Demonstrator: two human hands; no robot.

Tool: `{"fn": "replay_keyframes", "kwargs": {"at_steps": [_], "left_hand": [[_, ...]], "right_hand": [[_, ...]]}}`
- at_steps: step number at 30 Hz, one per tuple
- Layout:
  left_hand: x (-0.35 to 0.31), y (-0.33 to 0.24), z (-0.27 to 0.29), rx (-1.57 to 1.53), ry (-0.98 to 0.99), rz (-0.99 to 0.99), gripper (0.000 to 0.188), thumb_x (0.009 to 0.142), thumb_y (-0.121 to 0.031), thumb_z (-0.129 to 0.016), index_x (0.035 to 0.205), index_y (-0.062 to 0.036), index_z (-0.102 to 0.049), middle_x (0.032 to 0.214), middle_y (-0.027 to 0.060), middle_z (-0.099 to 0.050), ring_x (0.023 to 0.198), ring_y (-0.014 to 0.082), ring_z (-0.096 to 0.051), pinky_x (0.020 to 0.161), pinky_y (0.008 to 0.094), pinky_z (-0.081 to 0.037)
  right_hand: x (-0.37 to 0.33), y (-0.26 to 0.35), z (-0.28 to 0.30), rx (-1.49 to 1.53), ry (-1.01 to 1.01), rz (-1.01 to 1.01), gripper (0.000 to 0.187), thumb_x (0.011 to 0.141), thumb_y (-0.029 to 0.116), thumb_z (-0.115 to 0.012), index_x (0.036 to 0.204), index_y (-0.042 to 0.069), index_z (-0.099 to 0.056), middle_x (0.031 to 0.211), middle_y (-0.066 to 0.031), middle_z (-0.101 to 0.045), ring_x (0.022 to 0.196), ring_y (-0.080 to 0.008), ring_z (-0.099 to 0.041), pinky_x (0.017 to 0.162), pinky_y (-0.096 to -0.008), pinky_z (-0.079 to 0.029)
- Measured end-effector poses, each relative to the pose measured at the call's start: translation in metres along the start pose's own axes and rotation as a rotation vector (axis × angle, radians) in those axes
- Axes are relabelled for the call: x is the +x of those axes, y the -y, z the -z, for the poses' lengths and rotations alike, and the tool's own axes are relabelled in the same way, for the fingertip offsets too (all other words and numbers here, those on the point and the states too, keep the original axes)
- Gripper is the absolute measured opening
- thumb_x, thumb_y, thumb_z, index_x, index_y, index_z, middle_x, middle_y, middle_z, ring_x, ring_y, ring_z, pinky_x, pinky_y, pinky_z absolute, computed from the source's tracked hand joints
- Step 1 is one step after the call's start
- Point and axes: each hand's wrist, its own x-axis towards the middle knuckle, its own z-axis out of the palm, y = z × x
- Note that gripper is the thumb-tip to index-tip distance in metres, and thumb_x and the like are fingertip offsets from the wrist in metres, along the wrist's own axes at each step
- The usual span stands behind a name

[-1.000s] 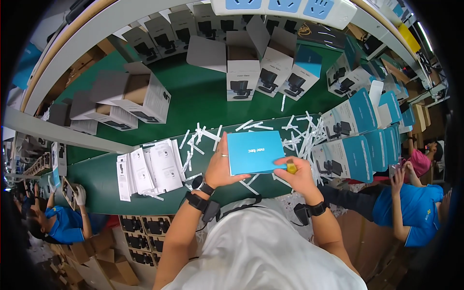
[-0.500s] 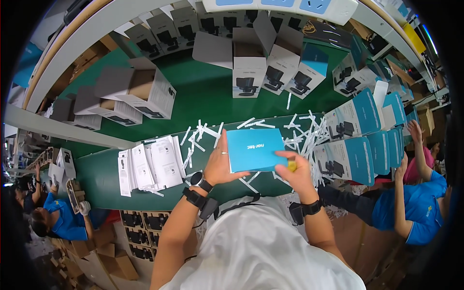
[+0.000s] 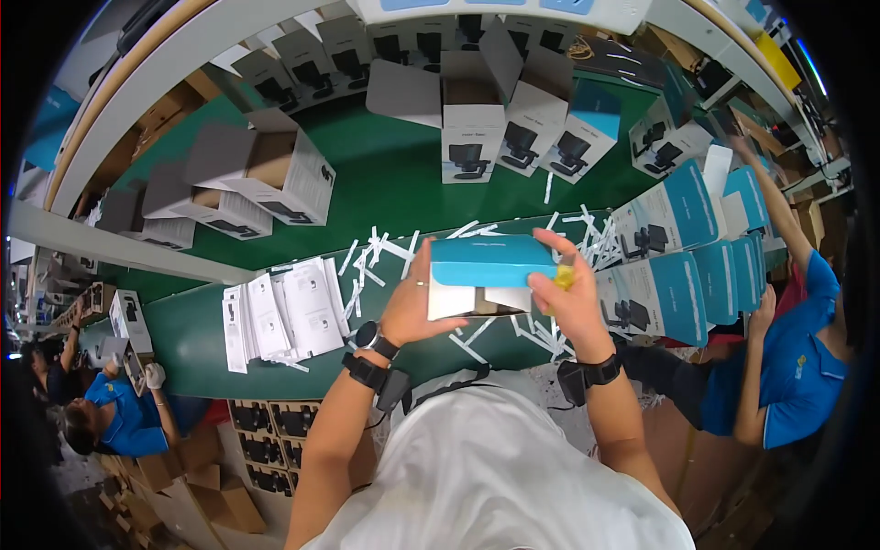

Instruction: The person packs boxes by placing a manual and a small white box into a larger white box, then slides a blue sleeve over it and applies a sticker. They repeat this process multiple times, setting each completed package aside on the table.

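Note:
In front of my chest I hold a carton (image 3: pixel 452 302) with a teal lid (image 3: pixel 495 263). The lid stands partly lifted on the side nearest me, and white flaps and a brown interior show below it. My left hand (image 3: pixel 410 310) is closed round the carton's left side. On the right, my right hand (image 3: pixel 577 307) grips the lid's edge between thumb and fingers. Something small and yellow (image 3: pixel 564 276) sits at the fingers of that hand; I cannot make out its kind. White paper strips (image 3: pixel 367 266) lie scattered on the green table around the carton.
White printed leaflets (image 3: pixel 307 307) lie in a stack at left. Open cartons stand on the green table (image 3: pixel 385 165) beyond and at far left (image 3: pixel 302 179). Teal-and-white cartons (image 3: pixel 655 298) lean at right, beside a co-worker in blue (image 3: pixel 793 367). Another co-worker (image 3: pixel 128 412) works at far left.
The carton's teal lid, flat before, is now raised on the near side, exposing the inside. My right hand has shifted slightly right with the lid. The right co-worker's arm now reaches farther away.

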Motion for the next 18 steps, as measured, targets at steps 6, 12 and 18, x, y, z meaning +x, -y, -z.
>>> {"fn": "replay_keyframes", "kwargs": {"at_steps": [6, 12, 18], "left_hand": [[-0.026, -0.063, 0.01, 0.206, -0.239, -0.214, 0.073, 0.074, -0.041, -0.085, 0.134, -0.0086, -0.06, 0.134, 0.0178, -0.055, 0.124, 0.0379, -0.056, 0.1, 0.0495, -0.049], [-0.015, -0.076, -0.016, 0.529, -0.04, -0.125, 0.037, 0.079, -0.024, -0.077, 0.114, -0.0127, -0.07, 0.104, 0.0086, -0.068, 0.096, 0.0312, -0.064, 0.076, 0.0421, -0.054], [-0.012, -0.04, 0.03, 0.124, -0.122, -0.253, 0.033, 0.083, -0.024, -0.078, 0.113, -0.0103, -0.074, 0.124, 0.0146, -0.067, 0.124, 0.0397, -0.057, 0.102, 0.0468, -0.048]], "right_hand": [[0.002, 0.011, 0.014, -0.147, 0.143, -0.03, 0.029, 0.096, 0.009, -0.066, 0.122, -0.001, -0.066, 0.074, 0.0026, -0.058, 0.058, -0.0047, -0.049, 0.052, -0.0206, -0.038], [-0.016, 0.019, 0.008, -0.861, 0.208, 0.2, 0.042, 0.08, 0.01, -0.084, 0.119, 0.005, -0.072, 0.075, -0.0005, -0.063, 0.06, -0.0091, -0.053, 0.055, -0.0267, -0.044], [-0.042, -0.034, -0.001, -0.969, -0.047, 0.468, 0.039, 0.074, 0.009, -0.088, 0.111, 0.005, -0.076, 0.078, -0.009, -0.068, 0.059, -0.017, -0.06, 0.055, -0.0284, -0.048]]}}
